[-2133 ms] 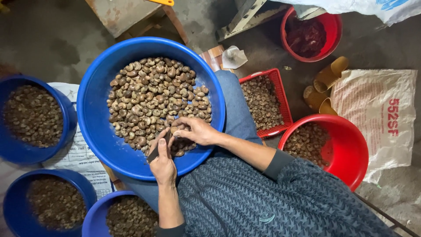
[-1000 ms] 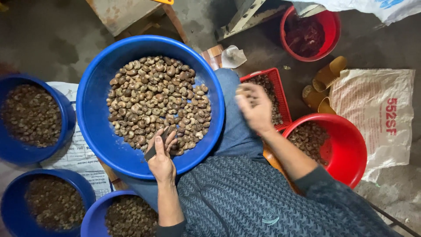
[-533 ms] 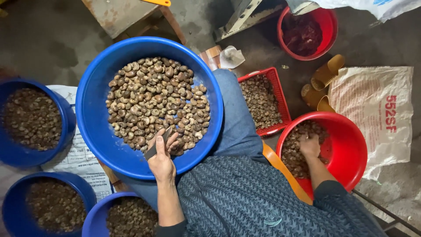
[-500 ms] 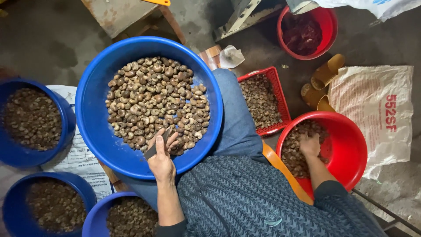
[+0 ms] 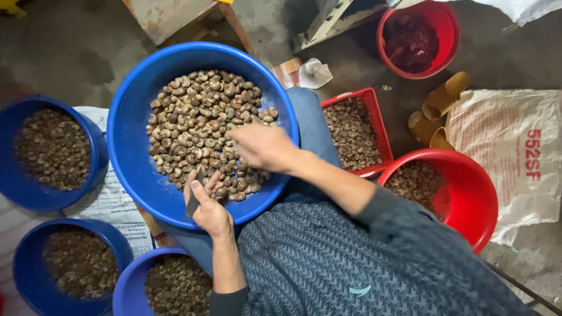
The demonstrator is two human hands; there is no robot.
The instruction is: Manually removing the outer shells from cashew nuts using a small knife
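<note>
A large blue basin point(image 5: 140, 169) of brown, shelled nuts point(image 5: 199, 123) rests on my lap. My left hand point(image 5: 206, 206) stays at the basin's near rim, closed around a small dark blade point(image 5: 193, 202), with its fingertips touching the nuts. My right hand point(image 5: 262, 146) hovers palm down over the right side of the nut pile. It is blurred by motion, its palm is hidden, and I cannot make out anything in it. A dark patterned sleeve covers my right forearm.
To the right are a red crate point(image 5: 374, 114) of nuts, a red bucket point(image 5: 468, 199) with nuts, and a further red bucket point(image 5: 436, 29). Three smaller blue bowls point(image 5: 35, 199) of dark pieces stand at left and front. A white sack point(image 5: 515, 158) lies far right.
My right hand left the basin, reached into the near red bucket, and has swung back over the nuts in the blue basin. My left hand has barely moved.
</note>
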